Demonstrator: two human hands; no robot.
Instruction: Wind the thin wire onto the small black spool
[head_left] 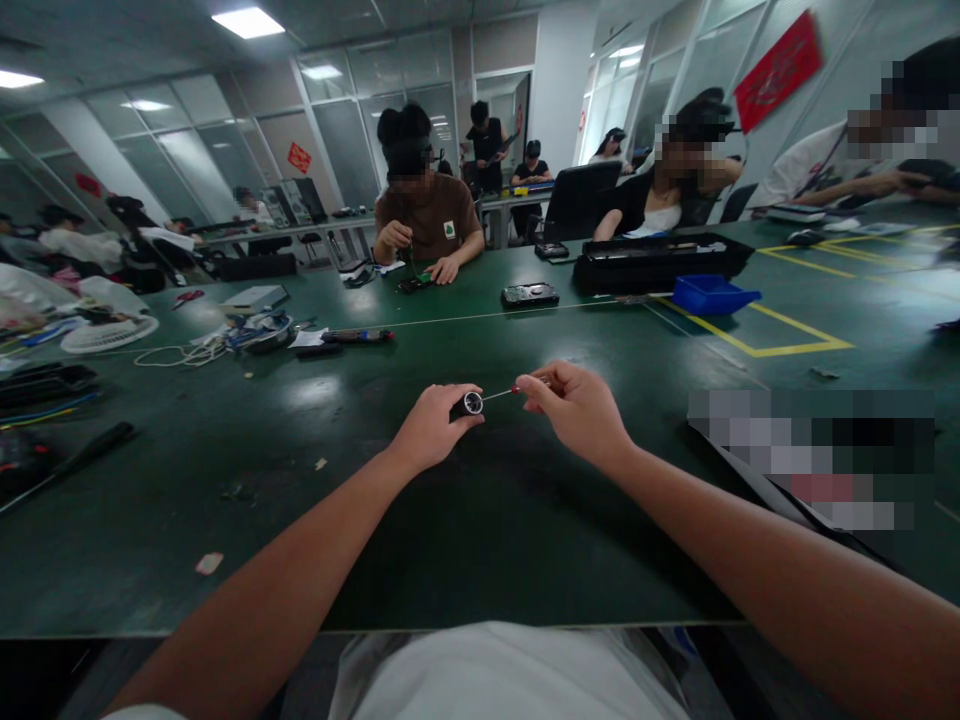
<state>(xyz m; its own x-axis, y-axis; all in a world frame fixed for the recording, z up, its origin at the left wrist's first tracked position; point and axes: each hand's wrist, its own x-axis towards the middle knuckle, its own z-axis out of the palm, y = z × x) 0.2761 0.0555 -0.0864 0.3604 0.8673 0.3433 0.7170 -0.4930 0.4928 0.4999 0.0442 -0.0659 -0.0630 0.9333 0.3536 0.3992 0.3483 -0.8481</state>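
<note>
Head view: two bare arms are reaching forward over a dark green tabletop (480, 520). The left hand (431, 428) is closing its grip around a small dark cylinder (470, 403) with a bright ring at its end, holding it just above the tabletop. The right hand (577, 410) is pinching a thin screwdriver (510, 392) with a red collar — its shaft is pointing left, with the tip meeting the cylinder's ringed end. Both hands are sitting near each other at the middle of the frame.

Farther back on the tabletop, a black device (530, 294) is lying flat, a blue tray (712, 295) is sitting inside yellow tape lines, and a long black case (660, 262) is lying just beside it. Cables and tools (255, 335) are lying at the left. Across the tabletop, a person in a brown shirt (427, 225) is working on a small green board — other people are sitting at the right and behind.
</note>
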